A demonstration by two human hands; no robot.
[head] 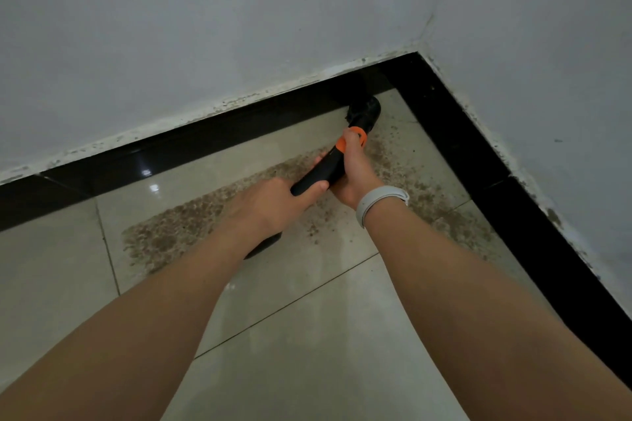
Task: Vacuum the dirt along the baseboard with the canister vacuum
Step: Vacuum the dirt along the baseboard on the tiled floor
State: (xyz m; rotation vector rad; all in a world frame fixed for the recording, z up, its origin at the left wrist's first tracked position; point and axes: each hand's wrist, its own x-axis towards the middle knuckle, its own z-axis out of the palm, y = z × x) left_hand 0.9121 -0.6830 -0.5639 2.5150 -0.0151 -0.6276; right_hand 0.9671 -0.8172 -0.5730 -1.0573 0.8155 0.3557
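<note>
While both hands (pixel 273 202) (pixel 352 174) grip the vacuum wand (pixel 321 174) — nozzle (pixel 364 111) meets baseboard (pixel 212 137).

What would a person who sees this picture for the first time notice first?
First, the two hands in the middle: the left hand and the right hand both grip a black vacuum wand with an orange collar. Its nozzle sits at the black baseboard, near the room's corner. Next, a wide band of brown dirt lies on the pale tiles, running from the left towards that corner.
</note>
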